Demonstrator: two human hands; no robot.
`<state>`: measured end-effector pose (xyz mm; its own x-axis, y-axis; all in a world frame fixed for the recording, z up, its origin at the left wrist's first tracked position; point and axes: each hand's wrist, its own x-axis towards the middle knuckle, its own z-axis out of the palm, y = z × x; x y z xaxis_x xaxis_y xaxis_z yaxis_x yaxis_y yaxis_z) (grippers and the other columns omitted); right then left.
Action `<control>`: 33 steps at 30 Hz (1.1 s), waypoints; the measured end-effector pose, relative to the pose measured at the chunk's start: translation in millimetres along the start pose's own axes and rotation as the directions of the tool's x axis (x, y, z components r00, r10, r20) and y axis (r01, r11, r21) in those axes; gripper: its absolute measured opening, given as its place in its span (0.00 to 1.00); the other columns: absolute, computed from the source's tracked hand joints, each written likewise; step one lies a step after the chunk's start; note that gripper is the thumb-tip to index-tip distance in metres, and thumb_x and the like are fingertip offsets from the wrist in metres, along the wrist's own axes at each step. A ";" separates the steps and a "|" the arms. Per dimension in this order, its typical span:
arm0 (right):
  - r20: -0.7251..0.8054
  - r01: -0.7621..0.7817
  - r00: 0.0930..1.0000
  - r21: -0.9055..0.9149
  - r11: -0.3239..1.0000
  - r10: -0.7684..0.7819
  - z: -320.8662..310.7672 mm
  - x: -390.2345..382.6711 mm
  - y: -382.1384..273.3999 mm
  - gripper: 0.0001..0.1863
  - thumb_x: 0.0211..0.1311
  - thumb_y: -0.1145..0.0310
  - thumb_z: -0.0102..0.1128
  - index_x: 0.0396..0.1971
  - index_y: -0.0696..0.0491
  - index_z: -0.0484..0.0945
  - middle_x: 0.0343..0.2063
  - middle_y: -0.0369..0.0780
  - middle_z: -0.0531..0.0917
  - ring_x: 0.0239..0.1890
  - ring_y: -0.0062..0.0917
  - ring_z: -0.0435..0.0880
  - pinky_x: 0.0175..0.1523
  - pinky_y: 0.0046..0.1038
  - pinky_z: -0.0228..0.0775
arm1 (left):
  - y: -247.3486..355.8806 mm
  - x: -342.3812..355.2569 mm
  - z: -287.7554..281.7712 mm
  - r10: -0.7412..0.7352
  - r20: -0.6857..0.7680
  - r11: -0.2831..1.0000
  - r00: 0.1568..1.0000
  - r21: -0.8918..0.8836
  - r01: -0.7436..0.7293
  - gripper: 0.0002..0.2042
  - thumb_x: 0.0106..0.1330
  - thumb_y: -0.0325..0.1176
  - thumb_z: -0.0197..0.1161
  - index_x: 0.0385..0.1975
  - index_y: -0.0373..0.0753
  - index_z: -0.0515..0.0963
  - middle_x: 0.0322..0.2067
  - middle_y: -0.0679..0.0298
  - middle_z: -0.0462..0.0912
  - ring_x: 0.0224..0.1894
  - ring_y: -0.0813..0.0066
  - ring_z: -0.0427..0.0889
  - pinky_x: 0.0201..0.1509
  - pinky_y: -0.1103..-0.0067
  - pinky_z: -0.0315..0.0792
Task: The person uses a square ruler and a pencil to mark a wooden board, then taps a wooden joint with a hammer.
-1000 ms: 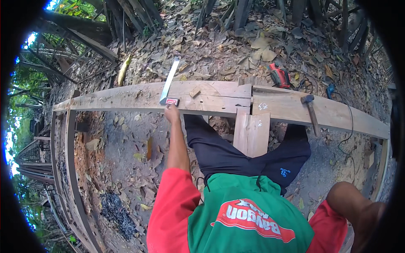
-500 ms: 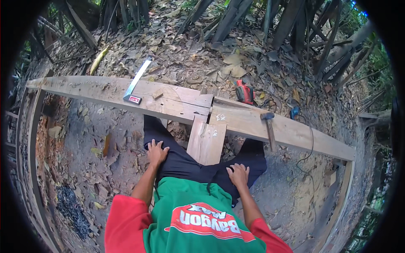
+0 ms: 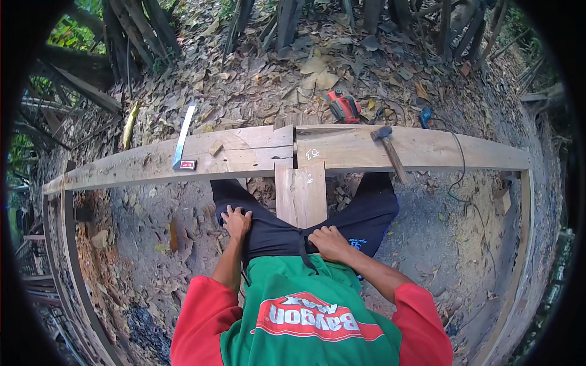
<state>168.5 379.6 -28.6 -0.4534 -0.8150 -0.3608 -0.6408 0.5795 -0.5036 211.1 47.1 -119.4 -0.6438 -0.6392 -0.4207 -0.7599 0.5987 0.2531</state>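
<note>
My left hand (image 3: pixel 237 223) rests open on the left thigh of my dark trousers (image 3: pixel 268 222), fingers apart. At the lap, close to the waist, my right hand (image 3: pixel 332 243) has its fingers curled into the trouser cloth; the fingertips are partly hidden. Between my legs a short board (image 3: pixel 300 196) butts against a long wooden beam (image 3: pixel 238 149), which is split by a joint near its middle. On the beam lie a try square (image 3: pixel 184 141), a small wood block (image 3: pixel 216 147) and a hammer (image 3: pixel 390 152) whose handle overhangs the near edge.
Beyond the beam a red and black power tool (image 3: pixel 343 107) and a blue power tool (image 3: pixel 425 117) lie on the leafy ground. A black cord (image 3: pixel 463 165) crosses the beam at the right. Wooden side rails (image 3: pixel 79 262) run toward me. Upright stakes (image 3: pixel 290 24) stand at the back.
My right hand has moved left from the right thigh to the lap and curled into the trousers. My left hand stays on its thigh. The view has shifted and levelled.
</note>
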 end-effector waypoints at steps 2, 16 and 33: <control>0.060 -0.010 0.998 0.000 1.000 0.010 3.6 11.8 0.7 0.22 0.49 0.55 0.75 0.40 0.50 0.77 0.42 0.40 0.81 0.52 0.39 0.77 0.52 0.44 0.66 | -2.2 -1.1 -0.7 0.005 0.022 1.000 1.000 -0.004 -0.005 0.27 0.62 0.51 0.66 0.58 0.44 0.79 0.73 0.51 0.58 0.74 0.35 0.52 0.70 0.42 0.56; 0.380 -0.038 0.925 0.052 0.998 0.015 -6.9 38.1 11.5 0.22 0.48 0.53 0.74 0.37 0.50 0.76 0.36 0.43 0.84 0.45 0.43 0.83 0.47 0.46 0.68 | -2.7 -0.2 5.4 0.012 -0.069 1.000 0.998 -0.026 -0.013 0.25 0.61 0.50 0.67 0.54 0.42 0.81 0.70 0.49 0.63 0.73 0.36 0.55 0.70 0.45 0.57; 0.256 -0.140 0.960 0.100 0.985 0.110 0.2 37.8 5.8 0.19 0.54 0.60 0.73 0.40 0.53 0.75 0.34 0.44 0.85 0.41 0.42 0.85 0.44 0.45 0.73 | 183.8 49.5 74.6 -0.752 -0.270 0.600 0.601 -0.659 0.455 0.27 0.76 0.54 0.45 0.42 0.36 0.84 0.41 0.48 0.87 0.43 0.48 0.85 0.52 0.59 0.76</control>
<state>147.8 352.1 -45.3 -0.3474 -0.7182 -0.6029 -0.5059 0.6849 -0.5244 46.2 161.5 -158.6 0.1605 -0.9649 -0.2079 -0.8076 -0.2495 0.5344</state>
